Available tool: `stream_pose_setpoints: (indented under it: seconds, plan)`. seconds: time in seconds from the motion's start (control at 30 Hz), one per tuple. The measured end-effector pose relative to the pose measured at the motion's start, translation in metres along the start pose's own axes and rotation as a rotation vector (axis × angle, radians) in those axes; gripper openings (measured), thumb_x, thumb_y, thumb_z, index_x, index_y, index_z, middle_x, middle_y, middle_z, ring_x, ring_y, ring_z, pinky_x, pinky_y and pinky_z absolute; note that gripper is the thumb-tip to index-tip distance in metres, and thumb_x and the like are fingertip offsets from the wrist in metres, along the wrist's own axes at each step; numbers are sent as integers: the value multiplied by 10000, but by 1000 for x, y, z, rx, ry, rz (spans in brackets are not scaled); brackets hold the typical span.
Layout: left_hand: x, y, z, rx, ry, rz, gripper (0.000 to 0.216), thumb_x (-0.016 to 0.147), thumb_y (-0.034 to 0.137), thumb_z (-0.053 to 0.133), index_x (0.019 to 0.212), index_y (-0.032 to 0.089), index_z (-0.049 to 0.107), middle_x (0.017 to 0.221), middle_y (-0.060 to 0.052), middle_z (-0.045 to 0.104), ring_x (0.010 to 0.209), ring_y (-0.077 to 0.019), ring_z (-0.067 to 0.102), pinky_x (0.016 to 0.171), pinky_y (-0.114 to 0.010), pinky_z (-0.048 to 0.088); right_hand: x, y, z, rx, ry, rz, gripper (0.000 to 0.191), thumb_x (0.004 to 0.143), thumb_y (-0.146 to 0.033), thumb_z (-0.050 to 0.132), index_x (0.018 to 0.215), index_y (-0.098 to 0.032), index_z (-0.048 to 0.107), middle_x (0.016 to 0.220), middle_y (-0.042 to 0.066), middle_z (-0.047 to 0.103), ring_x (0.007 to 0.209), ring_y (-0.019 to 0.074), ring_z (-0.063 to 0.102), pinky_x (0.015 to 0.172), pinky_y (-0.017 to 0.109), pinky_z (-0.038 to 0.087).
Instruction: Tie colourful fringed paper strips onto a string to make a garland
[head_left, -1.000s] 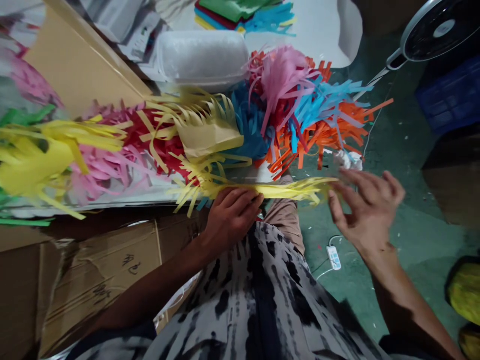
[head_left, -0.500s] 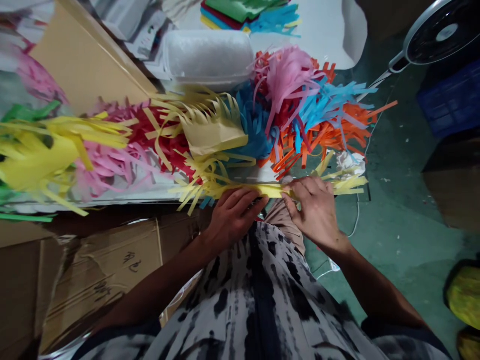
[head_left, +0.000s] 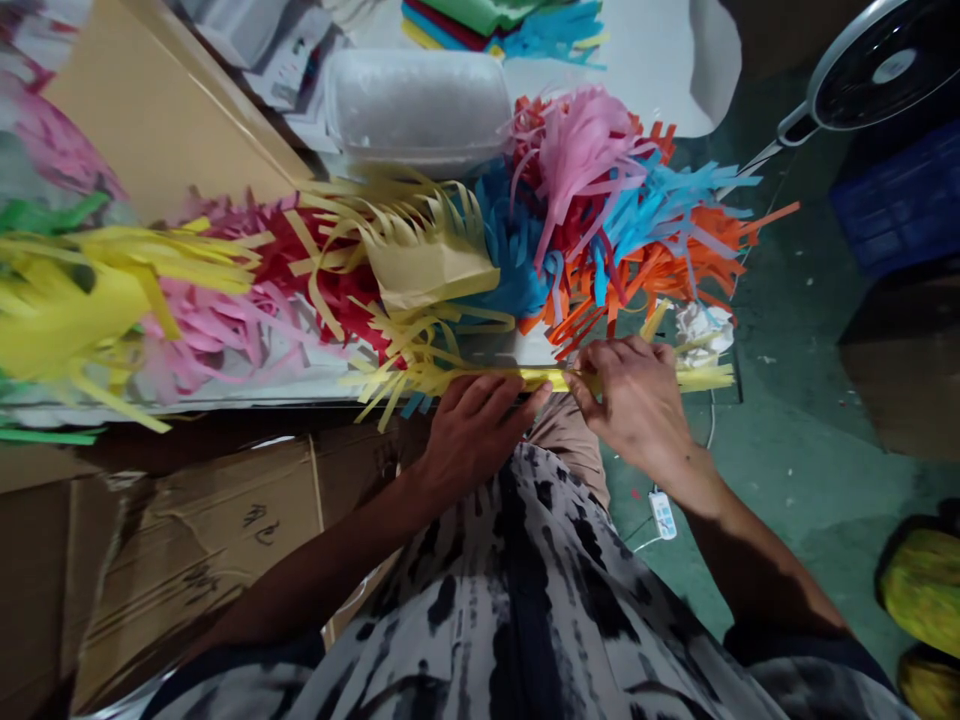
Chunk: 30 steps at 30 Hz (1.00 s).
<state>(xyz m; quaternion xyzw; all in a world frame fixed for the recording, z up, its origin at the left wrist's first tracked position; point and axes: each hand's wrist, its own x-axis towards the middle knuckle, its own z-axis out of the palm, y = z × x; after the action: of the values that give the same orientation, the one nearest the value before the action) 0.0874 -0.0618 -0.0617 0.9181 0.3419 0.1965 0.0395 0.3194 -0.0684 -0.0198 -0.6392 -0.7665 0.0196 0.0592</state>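
A strip of yellow fringed paper point(head_left: 551, 378) lies along the near edge of the white table point(head_left: 517, 345). My left hand point(head_left: 469, 430) is closed on its middle part, fingers curled over it. My right hand point(head_left: 637, 400) grips the same strip just to the right, fingers wrapped round it, and the loose yellow ends point(head_left: 705, 375) stick out past that hand. More yellow fringe point(head_left: 390, 375) fans out to the left of my left hand.
Piles of fringed paper cover the table: orange and blue point(head_left: 660, 240), pink point(head_left: 577, 145), red point(head_left: 330, 290), yellow point(head_left: 82, 300). A clear plastic box point(head_left: 420, 105) stands behind them. Cardboard boxes point(head_left: 187, 540) sit below the table. A fan point(head_left: 877, 65) and a power strip point(head_left: 663, 514) are on the green floor.
My right hand moved left from the strip's far end and closed on the strip next to my left hand. The left hand stayed in place.
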Motion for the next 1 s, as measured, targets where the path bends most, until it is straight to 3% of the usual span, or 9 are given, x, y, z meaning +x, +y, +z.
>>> stream_pose_setpoints:
  seconds: [0.13, 0.23, 0.33, 0.43, 0.57, 0.63, 0.77, 0.87, 1.0]
  plan:
    - [4, 5, 1, 45, -1, -4, 420, 1004, 265, 663, 1423, 273, 650, 1307, -80, 746, 1197, -284, 651, 1031, -453, 473, -22, -10, 6, 7, 150, -136, 262, 1028, -241, 557, 1245, -260, 703, 1246, 56, 778, 1165, 283, 636, 1002, 467, 309]
    - [3, 7, 0, 54, 2, -8, 423, 1004, 246, 657, 1428, 249, 649, 1311, -88, 745, 1201, -289, 655, 1026, -458, 472, -37, -10, 16, 49, 211, -212, 384, 989, -160, 602, 1329, -310, 699, 1260, 11, 790, 1156, 231, 677, 993, 440, 311]
    - [-5, 1, -9, 39, 2, -18, 417, 1014, 230, 648, 1431, 232, 640, 1330, -83, 746, 1227, -270, 655, 1060, -451, 459, -44, -2, 23, 53, 243, -201, 414, 963, -146, 622, 1346, -285, 696, 1296, 31, 781, 1180, 241, 688, 993, 446, 310]
    - [-17, -9, -28, 92, 19, -108, 317, 998, 248, 678, 1314, 229, 700, 1254, -70, 779, 1178, -288, 670, 1062, -486, 446, -43, 5, 20, 46, 263, -202, 348, 979, -176, 623, 1307, -261, 701, 1290, 38, 784, 1176, 260, 692, 1000, 458, 320]
    - [-21, -12, -47, 198, 160, -229, 153, 952, 293, 750, 1093, 235, 747, 1084, -67, 802, 1081, -306, 682, 994, -506, 451, -36, 4, 15, 83, 233, -190, 260, 1020, -241, 610, 1265, -277, 686, 1245, 24, 796, 1212, 276, 677, 1026, 483, 321]
    - [-14, -7, -43, 134, 204, -139, 215, 949, 251, 754, 1162, 229, 735, 1115, -61, 798, 1090, -278, 685, 992, -461, 478, -33, 1, 15, 76, 242, -188, 221, 1026, -265, 614, 1233, -297, 681, 1208, 9, 802, 1213, 284, 675, 1027, 494, 315]
    - [6, -1, -13, -44, 125, 72, 310, 975, 170, 705, 1285, 172, 701, 1226, -73, 780, 1149, -254, 682, 978, -384, 540, -34, -1, 18, 24, 258, -202, 249, 1010, -322, 673, 1256, -282, 677, 1171, 28, 796, 1180, 294, 677, 1017, 499, 324]
    - [10, -5, 4, -138, 126, 65, 252, 988, 147, 673, 1233, 173, 723, 1183, -78, 782, 1112, -247, 689, 963, -381, 568, -37, 1, 23, 12, 331, -243, 227, 980, -305, 732, 1206, -287, 710, 1062, 19, 799, 1102, 266, 689, 1043, 492, 338]
    - [5, -13, 3, -276, 143, 12, 192, 988, 154, 675, 1167, 182, 741, 1108, -80, 778, 1047, -224, 678, 924, -360, 579, -36, 6, 28, 97, 408, -242, 138, 957, -253, 768, 1079, -313, 748, 975, -25, 791, 1047, 227, 684, 1115, 494, 344]
